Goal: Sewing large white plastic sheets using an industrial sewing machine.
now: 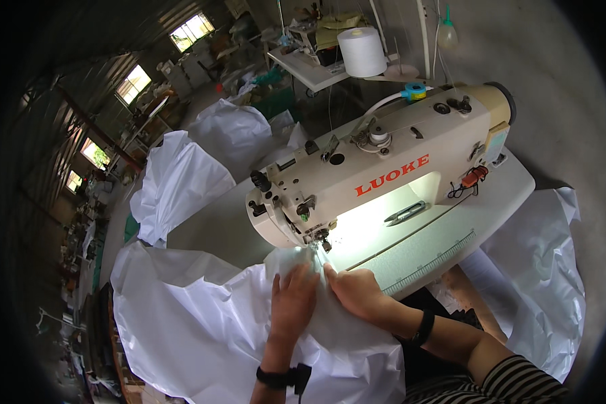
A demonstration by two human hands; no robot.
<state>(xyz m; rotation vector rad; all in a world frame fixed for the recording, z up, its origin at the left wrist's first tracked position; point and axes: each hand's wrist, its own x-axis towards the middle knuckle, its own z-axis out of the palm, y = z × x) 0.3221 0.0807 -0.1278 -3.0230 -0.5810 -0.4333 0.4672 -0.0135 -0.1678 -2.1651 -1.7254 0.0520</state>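
Note:
A white sewing machine (384, 161) stands before me, its lamp lighting the bed around the needle and presser foot (323, 241). Glossy white sheet material (202, 316) runs under the foot and spills over the front left edge in large folds. My left hand (294, 299) lies flat on the sheet just left of the needle, fingers stretched toward it. To the right of the needle, my right hand (355, 291) has its fingers curled at the sheet's edge, the index finger pointing at the foot. Its fingertips are partly hidden.
Metal thread snips (406, 213) lie on the machine bed. A large white thread cone (362, 52) stands behind the machine. More white sheeting is heaped at the far left (182, 182) and hangs at the right (539, 269). A side table (310, 71) stands at the back.

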